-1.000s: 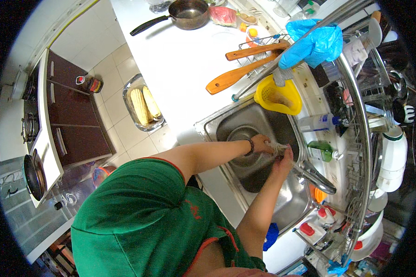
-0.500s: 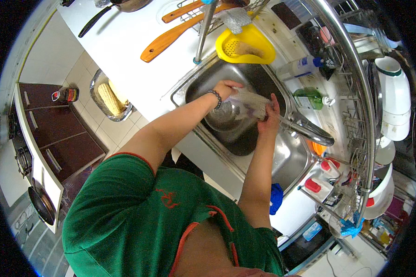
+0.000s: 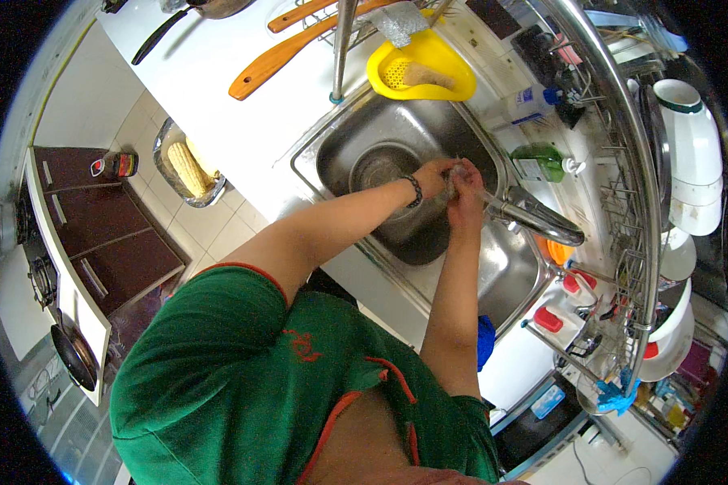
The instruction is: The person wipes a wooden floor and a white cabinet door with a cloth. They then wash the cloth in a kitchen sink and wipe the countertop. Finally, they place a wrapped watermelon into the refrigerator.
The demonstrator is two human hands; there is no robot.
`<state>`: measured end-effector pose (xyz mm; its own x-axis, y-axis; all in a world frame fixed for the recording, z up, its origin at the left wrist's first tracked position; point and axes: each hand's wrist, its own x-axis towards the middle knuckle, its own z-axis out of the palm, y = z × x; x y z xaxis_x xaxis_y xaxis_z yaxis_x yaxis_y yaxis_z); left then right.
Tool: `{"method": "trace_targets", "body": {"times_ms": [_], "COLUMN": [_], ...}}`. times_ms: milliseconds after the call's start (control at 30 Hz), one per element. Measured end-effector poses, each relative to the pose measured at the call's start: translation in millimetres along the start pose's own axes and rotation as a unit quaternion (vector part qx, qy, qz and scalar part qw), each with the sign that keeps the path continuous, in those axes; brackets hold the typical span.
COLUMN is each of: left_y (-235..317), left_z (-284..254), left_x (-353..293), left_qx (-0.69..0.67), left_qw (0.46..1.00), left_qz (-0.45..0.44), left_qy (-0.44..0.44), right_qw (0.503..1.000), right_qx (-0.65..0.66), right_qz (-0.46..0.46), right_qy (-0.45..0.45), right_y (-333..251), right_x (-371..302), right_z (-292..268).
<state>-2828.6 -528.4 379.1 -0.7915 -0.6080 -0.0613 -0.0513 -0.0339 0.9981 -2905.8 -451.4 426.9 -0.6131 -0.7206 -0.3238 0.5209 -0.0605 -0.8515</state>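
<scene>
My two hands are close together over the steel sink (image 3: 348, 166), near the tap (image 3: 542, 225). Between them is a bunched, wet, whitish mesh cloth (image 3: 459, 170), mostly hidden by the fingers. My left hand (image 3: 435, 179), a dark beaded bracelet at its wrist, is closed on the cloth from the left. On the other side my right hand (image 3: 466, 200) grips it with bent fingers, right by the spout's end. A round drain (image 3: 380, 168) shows in the basin.
A yellow strainer basket (image 3: 380, 85) holding a brown scrubber sits at the sink's far corner. Bottles, among them a green one (image 3: 542, 163), line the right side below a metal dish rack (image 3: 645, 242). Wooden spatulas (image 3: 271, 68) lie at the back. Corn (image 3: 188, 170) rests on a tray at left.
The mesh cloth was stretched between my hands and is now bunched up. My left hand has moved right and slightly down to meet my right hand, uncovering the drain.
</scene>
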Motion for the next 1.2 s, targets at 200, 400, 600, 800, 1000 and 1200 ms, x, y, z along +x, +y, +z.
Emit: {"method": "trace_targets", "body": {"times_ms": [200,400,600,800,1000,1200], "left_y": [-21.0,-13.1,-34.1,-26.0,-19.3,9.9], "left_z": [8.7,-11.8,-45.5,-48.6,-44.7,5.5], "left_x": [13.7,6.9,-9.0,-18.2,-12.4,-9.4], "left_qx": [0.112,0.277,0.051,0.258,-0.165,-0.079], "left_qw": [0.991,0.943,0.982,0.953,0.964,0.981], "left_qz": [0.062,0.031,-0.069,-0.011,-0.195,-0.160], "left_qy": [-0.039,-0.182,-0.169,-0.158,0.071,0.071], "right_qw": [0.999,0.998,0.994,0.980,0.926,0.892], "right_qx": [0.047,0.051,0.113,0.192,-0.376,-0.367], "right_qz": [-0.005,0.017,-0.009,-0.047,-0.004,0.248], "right_qy": [0.001,0.037,-0.007,0.003,0.046,0.091], "right_y": [-0.8,-1.7,5.0,12.9,71.4,125.1], "right_x": [-4.8,-7.0,-18.0,-13.2,-16.8,-7.9], "right_z": [-5.9,-18.7,-11.7,-17.1,-67.1,-42.1]}}
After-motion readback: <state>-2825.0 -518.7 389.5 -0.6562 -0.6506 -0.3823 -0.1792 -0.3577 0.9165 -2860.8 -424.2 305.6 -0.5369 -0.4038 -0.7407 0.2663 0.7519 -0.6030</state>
